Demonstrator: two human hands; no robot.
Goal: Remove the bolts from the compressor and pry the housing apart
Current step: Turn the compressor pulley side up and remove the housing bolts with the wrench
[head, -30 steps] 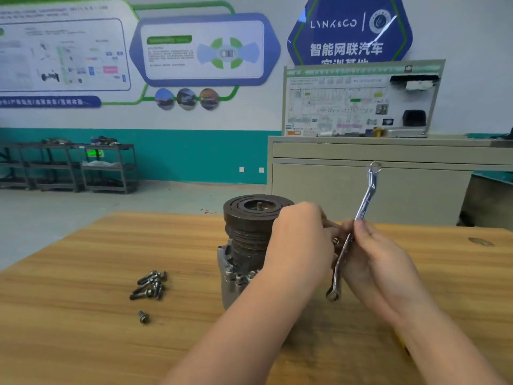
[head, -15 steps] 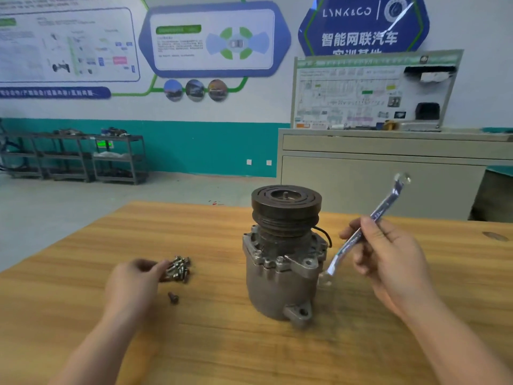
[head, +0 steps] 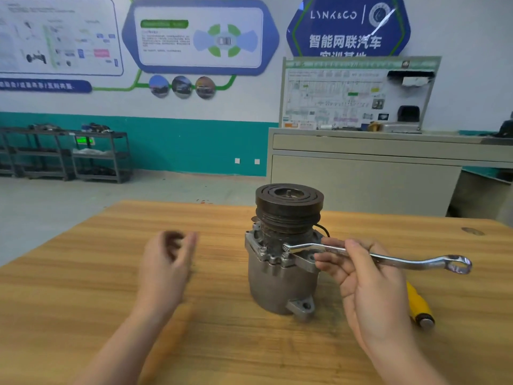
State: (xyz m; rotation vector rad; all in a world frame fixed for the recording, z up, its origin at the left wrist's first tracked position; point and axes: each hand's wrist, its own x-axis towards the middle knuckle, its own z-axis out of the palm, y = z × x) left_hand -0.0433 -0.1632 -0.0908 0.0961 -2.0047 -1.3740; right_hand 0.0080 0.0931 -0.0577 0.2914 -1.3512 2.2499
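A wooden table (head: 83,273) is seen, on which a compressor (head: 280,284) stands upright; a yellow-handled tool (head: 419,307) is laid to its right

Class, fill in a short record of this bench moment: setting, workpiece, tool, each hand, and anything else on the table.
setting: wooden table in a workshop
workpiece: compressor standing upright, pulley on top
tool: wrench, one ring end at a bolt on the compressor's flange
right hand: grips the wrench mid-shaft
left hand: blurred, left of the compressor, holds nothing visible
other: yellow-handled tool lying behind the right hand
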